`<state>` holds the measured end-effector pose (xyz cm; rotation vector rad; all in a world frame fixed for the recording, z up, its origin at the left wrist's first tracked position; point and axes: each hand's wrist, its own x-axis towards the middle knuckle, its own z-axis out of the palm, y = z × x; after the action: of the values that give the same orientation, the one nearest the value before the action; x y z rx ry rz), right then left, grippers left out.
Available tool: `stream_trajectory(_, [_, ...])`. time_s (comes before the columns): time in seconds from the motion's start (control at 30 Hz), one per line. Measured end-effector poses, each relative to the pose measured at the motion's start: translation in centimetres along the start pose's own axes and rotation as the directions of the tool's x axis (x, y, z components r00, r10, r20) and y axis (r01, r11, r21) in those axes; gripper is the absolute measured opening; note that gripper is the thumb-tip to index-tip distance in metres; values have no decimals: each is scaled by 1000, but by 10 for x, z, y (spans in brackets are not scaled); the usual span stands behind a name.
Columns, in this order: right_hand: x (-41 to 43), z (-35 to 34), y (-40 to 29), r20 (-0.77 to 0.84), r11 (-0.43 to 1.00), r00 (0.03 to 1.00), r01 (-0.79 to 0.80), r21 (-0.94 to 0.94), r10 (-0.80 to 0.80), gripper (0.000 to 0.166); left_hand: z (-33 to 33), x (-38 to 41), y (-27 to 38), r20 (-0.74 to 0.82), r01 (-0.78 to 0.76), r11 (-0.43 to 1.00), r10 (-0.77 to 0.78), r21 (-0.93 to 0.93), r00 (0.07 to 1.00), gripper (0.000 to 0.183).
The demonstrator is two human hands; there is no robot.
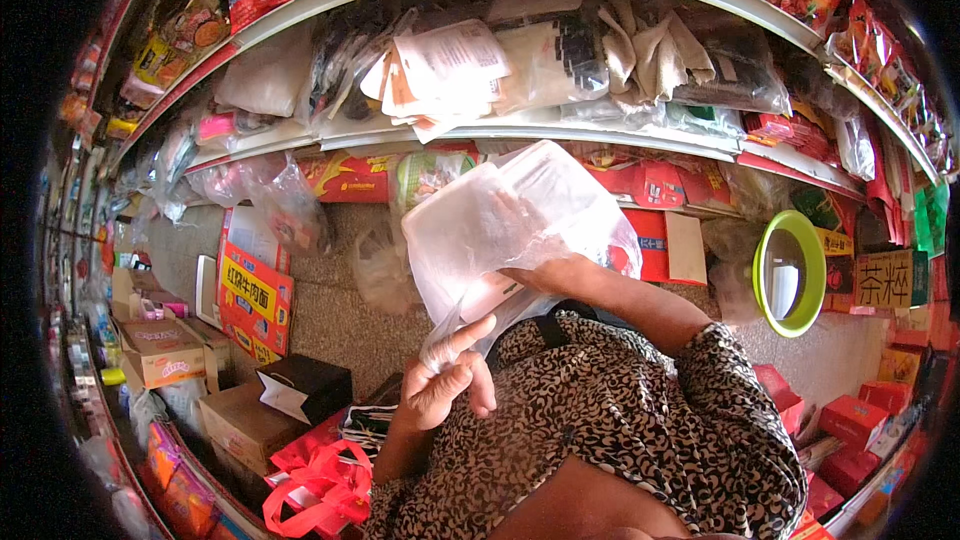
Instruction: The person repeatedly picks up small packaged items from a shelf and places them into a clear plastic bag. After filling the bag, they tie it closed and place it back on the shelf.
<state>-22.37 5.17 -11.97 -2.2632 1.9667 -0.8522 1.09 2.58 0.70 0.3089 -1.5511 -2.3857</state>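
Note:
A translucent white plastic bag point(465, 217) hangs open in front of my chest, with pale flat contents showing faintly through it. My left hand point(450, 379) grips a twisted edge of this bag between thumb and fingers, the index finger pointing up and to the right. Through the bag's mouth goes my right forearm, and my right hand point(525, 221) is seen only dimly behind the film. Whether its fingers close on anything is hidden. A pale printed piece with a green mark point(499, 292) lies in the bag's lower part.
Ahead, a metal shelf point(525, 124) carries papers point(450, 67), plastic bags and a grey cloth point(660, 52). A green-rimmed basin point(817, 274) stands at right. On the left are cardboard boxes point(161, 349), a black paper bag point(315, 382), a red noodle carton point(255, 300) and a red tote point(322, 487).

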Motion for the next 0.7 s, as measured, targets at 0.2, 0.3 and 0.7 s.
stream_trajectory(0.2, [-35, -83, -26, -120, 958, 984, -92, 271, 129, 39, -6, -4, -5, -9, -26, 999, 25, -44, 1000, 58])
stream_trajectory(0.3, [-58, -111, -23, -227, 973, 954, -218, -77, 196, 49, -6, -3, -4, -6, -33, 999, 33, -36, 999, 58])
stream_trajectory(0.7, [-131, -120, 46, 186, 481, 561, -806, 345, 806, 28, -1, -3, 2, -100, -27, 999, 30, 31, 995, 57])
